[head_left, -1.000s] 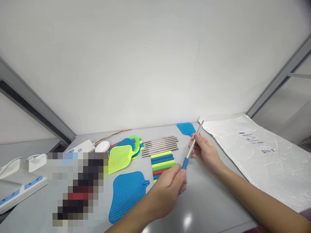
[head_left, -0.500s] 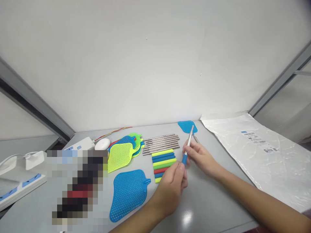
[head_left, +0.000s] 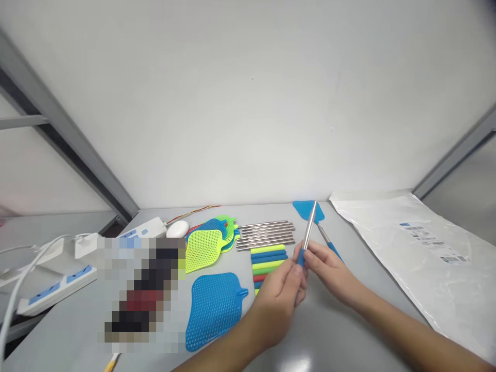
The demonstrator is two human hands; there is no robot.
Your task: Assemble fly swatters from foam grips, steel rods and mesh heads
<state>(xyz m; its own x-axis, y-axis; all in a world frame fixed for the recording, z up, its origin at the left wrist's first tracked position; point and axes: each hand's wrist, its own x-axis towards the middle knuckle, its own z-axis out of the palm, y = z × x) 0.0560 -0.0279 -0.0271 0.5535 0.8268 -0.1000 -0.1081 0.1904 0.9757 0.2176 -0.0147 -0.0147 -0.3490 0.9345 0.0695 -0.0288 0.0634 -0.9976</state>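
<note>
My left hand [head_left: 282, 289] is closed round a blue handle sleeve [head_left: 301, 259] at the middle of the table. A shiny metal rod [head_left: 310, 226] stands out of the sleeve's upper end, tilted up and away from me. The fingers of my right hand [head_left: 327, 268] are closed on the sleeve's top, where the rod enters it. Just left of my hands lie several coloured handle sleeves [head_left: 268, 257] in a row, partly hidden by my left hand. Behind them is a row of metal rods [head_left: 265, 235]. A loose blue fly swatter head [head_left: 217, 307] lies nearer me.
A fly swatter [head_left: 324, 235] with blue head and handle lies behind my right hand. Several swatter heads [head_left: 203, 250] are piled at left, beside a round white object [head_left: 177, 229] and power strips [head_left: 58, 292]. A white plastic mailer [head_left: 403, 248] covers the right side. A wall stands behind.
My right hand has slid down from the metal rod to the top of the blue sleeve. The camera view has turned slightly, so the table's things appear farther right.
</note>
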